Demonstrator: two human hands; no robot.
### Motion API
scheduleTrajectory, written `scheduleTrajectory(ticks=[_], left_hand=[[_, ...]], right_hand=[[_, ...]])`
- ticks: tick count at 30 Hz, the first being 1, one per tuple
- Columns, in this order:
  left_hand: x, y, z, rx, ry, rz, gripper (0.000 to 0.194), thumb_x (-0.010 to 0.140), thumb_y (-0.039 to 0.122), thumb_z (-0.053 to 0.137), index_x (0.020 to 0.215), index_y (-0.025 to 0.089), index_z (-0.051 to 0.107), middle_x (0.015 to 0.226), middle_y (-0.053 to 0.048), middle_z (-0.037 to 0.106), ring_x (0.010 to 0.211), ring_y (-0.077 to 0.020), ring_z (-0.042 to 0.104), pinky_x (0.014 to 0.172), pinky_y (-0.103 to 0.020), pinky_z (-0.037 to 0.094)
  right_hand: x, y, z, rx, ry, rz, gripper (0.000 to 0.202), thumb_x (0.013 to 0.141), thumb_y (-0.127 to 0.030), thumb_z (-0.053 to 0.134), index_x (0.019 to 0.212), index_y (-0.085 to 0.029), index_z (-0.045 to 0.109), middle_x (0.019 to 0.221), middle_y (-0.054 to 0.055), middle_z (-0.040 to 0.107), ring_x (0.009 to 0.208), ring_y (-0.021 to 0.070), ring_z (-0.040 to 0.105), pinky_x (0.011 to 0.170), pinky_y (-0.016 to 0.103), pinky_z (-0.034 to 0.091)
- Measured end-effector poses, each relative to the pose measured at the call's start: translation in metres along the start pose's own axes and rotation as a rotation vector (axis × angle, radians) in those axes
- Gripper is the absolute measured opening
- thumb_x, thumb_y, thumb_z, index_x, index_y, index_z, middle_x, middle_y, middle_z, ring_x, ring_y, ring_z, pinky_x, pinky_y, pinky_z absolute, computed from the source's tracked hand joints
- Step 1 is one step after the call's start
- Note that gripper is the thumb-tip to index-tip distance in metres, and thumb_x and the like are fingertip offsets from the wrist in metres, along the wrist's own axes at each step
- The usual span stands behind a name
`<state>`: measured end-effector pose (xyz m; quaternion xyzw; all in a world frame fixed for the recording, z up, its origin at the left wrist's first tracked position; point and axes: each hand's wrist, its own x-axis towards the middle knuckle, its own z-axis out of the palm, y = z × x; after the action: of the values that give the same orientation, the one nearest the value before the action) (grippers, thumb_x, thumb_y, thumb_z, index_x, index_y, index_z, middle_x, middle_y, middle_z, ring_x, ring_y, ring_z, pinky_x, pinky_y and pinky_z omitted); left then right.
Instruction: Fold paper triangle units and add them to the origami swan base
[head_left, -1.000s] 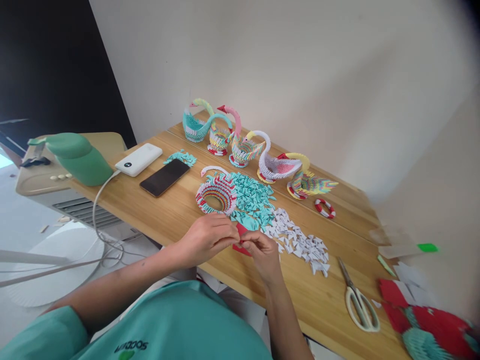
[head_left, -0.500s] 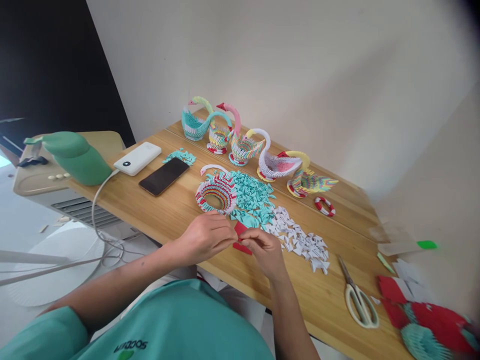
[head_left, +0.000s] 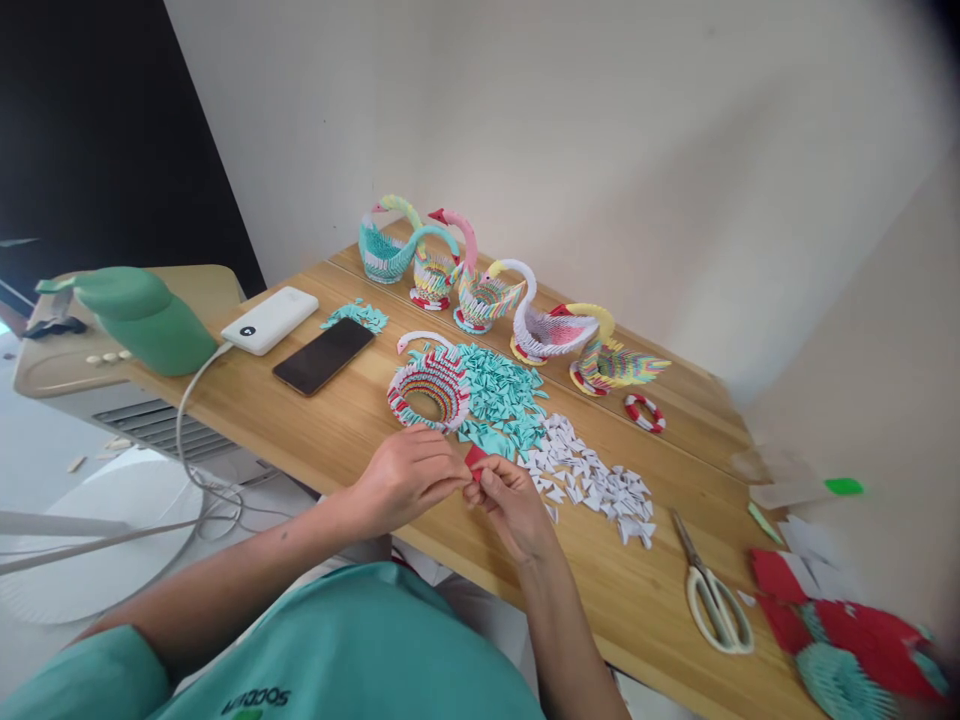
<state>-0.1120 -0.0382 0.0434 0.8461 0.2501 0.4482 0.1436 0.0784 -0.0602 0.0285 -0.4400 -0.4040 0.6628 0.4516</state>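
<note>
Between my two hands, above the table's front edge, is a small piece of red paper (head_left: pixel 475 460). My right hand (head_left: pixel 512 503) pinches it between thumb and fingers. My left hand (head_left: pixel 415 478) meets it from the other side, fingertips pressed together at the paper's edge. Just beyond my left hand lies a round woven-looking paper basket (head_left: pixel 429 390) in red, white and other colours, with a white paper swan neck (head_left: pixel 426 337) behind it. Folded turquoise paper pieces (head_left: pixel 499 390) are heaped beside the basket, and folded white pieces (head_left: pixel 592 475) spread to the right.
Several paper swans (head_left: pixel 540 335) stand along the back, near a red-and-white ring (head_left: pixel 645 413). Scissors (head_left: pixel 716 600) and red paper scraps (head_left: pixel 862 640) lie at right. A phone (head_left: pixel 324 356), a white power bank (head_left: pixel 270 320) with cable and a green bottle (head_left: pixel 150 325) are at left.
The red paper was spread lower between my hands; now it is a smaller patch held higher at my fingertips. My right hand has turned and shifted slightly left. The view moved a little.
</note>
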Motion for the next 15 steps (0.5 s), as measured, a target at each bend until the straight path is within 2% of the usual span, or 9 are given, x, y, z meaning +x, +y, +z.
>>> scheduleTrajectory(ticks=[4,10,15], left_hand=[[0.0019,-0.0023,-0.0043,-0.071,-0.043,-0.027,0.017,0.095,0.025,0.053,0.092,0.017,0.068,0.084,-0.005,0.073,0.076,-0.0142,0.063,0.073,-0.028,0.040],[0.0027,-0.0032,-0.0052,-0.101,-0.128,-0.022,0.020,0.096,0.024,0.050,0.092,0.018,0.068,0.083,-0.005,0.071,0.077,-0.0151,0.060,0.078,-0.029,0.039],[0.0016,-0.0056,-0.0041,-0.072,-0.122,0.019,0.025,0.098,0.025,0.045,0.090,0.018,0.067,0.081,-0.006,0.070,0.077,-0.0158,0.060,0.080,-0.030,0.040]], right_hand=[[-0.0005,-0.0016,0.0001,0.015,-0.013,0.012,0.035,0.064,-0.051,0.082,0.072,-0.020,0.068,0.057,0.000,0.066,0.049,0.0122,0.056,0.051,0.024,0.047],[-0.0008,-0.0020,0.0008,-0.003,-0.061,-0.006,0.034,0.067,-0.050,0.081,0.071,-0.019,0.067,0.057,-0.001,0.066,0.050,0.0110,0.057,0.054,0.023,0.046],[-0.0015,-0.0009,-0.0001,0.021,-0.067,0.013,0.032,0.066,-0.048,0.082,0.071,-0.020,0.068,0.057,-0.002,0.066,0.050,0.0107,0.056,0.055,0.023,0.045]])
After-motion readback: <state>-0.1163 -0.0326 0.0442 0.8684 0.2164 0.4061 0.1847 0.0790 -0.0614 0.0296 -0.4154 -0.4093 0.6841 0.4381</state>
